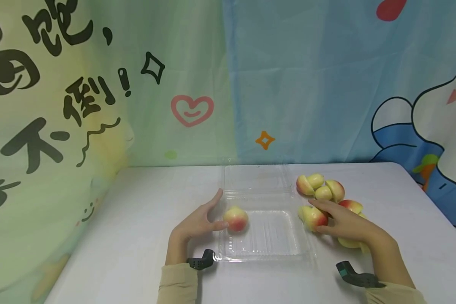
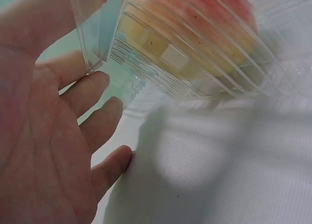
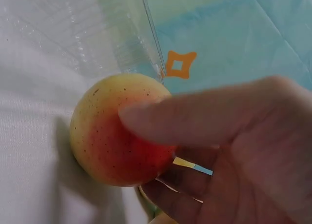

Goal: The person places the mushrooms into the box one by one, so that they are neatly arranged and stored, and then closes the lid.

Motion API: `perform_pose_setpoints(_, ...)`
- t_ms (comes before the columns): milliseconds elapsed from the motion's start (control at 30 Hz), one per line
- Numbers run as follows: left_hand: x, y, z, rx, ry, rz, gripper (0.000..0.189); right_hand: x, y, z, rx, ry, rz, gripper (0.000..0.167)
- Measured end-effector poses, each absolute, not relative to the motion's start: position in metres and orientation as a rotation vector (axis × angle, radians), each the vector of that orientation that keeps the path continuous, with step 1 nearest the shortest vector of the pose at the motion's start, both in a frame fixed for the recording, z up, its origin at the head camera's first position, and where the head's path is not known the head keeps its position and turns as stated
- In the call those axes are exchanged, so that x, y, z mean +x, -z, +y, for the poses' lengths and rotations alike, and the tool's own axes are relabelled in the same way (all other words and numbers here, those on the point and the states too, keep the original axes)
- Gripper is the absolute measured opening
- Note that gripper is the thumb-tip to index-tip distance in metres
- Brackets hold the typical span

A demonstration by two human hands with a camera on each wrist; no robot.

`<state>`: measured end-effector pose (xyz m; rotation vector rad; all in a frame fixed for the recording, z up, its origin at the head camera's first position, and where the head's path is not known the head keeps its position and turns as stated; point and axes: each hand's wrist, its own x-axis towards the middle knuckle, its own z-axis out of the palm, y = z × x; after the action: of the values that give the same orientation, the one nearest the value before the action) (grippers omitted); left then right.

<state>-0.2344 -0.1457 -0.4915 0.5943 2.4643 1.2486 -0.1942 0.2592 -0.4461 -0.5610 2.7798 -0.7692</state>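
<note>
A clear plastic clamshell container lies with its lid folded back on the table. One yellow-and-red peach sits at its left side, showing through the ribbed wall in the left wrist view. My left hand is at the container's left wall, fingers spread and fairly straight, the thumb reaching over the rim beside that peach. To the right of the container, my right hand grips another peach. Its thumb presses on the speckled red side, with the other fingers behind, partly hidden.
Several more peaches are grouped beyond and beside my right hand, some partly covered by it. The lid reaches toward the table's back edge, where a printed curtain hangs. White cloth covers the table.
</note>
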Motion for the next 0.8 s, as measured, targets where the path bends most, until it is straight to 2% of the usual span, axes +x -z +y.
perform_pose_setpoints(800,-0.233,0.49,-0.145,0.615,-1.249,2.472,0.098,-0.199,0.458,0.256,-0.459,0.837,2.739,0.086)
